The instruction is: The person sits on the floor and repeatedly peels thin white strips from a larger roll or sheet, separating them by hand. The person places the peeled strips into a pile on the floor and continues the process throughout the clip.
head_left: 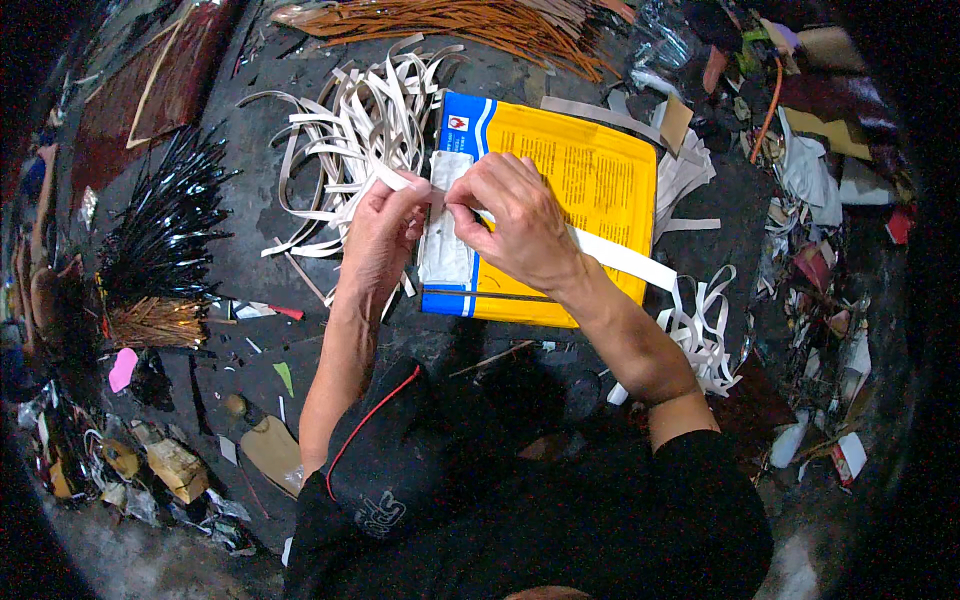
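Observation:
A yellow and blue board (pixel 600 170) lies before me, with a whitish rectangular block (pixel 446 258) on its left side. My left hand (pixel 385 220) is closed at the block's upper left, pinching a narrow white strip (pixel 402 180) between thumb and finger. Just to its right, over the board, my right hand (pixel 512 212) is closed with thumb and fingertips together around a white strip. A flat white strip (pixel 625 258) comes out from beneath my right wrist and runs to the right. Whether both hands hold one strip cannot be seen.
Loose white strips (pixel 350 150) are heaped left of the board, more curled strips (pixel 700 335) at its lower right. Orange-brown strips (pixel 450 28) lie at the back. A shiny black bundle (pixel 170 225) lies left. Scraps (pixel 810 260) litter the right side.

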A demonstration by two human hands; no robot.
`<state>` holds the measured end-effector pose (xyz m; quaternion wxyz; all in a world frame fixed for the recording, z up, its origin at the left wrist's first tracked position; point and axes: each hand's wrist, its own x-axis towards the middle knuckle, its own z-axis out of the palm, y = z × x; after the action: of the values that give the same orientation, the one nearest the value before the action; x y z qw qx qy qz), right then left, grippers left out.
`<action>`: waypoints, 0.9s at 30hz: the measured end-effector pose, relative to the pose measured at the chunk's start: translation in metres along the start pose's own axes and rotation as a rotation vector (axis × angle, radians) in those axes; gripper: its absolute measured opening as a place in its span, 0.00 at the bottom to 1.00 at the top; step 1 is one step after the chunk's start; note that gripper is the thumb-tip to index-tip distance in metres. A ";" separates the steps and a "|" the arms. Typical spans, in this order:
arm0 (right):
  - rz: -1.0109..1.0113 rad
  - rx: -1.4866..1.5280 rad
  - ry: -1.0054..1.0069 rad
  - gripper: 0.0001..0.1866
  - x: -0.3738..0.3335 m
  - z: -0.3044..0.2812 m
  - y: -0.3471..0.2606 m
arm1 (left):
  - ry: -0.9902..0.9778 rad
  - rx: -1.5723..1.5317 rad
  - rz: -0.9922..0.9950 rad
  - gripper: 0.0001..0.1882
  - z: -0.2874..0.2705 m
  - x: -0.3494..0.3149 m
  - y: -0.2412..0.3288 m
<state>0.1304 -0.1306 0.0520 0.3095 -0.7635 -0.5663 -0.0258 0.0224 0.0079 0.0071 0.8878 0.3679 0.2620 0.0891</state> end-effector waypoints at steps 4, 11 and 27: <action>-0.227 -0.045 -0.096 0.13 0.002 0.004 0.010 | 0.138 0.354 0.149 0.09 0.007 0.001 -0.007; -0.115 -0.026 -0.121 0.12 -0.001 -0.010 -0.002 | 0.092 -0.020 0.020 0.07 0.014 -0.018 0.010; 0.082 -0.025 -0.017 0.09 -0.002 -0.003 -0.014 | 0.185 0.172 0.259 0.08 0.009 -0.017 -0.018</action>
<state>0.1186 -0.1312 0.0595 0.2958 -0.7900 -0.5369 -0.0137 0.0119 -0.0162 0.0064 0.8063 0.4633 0.2995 0.2133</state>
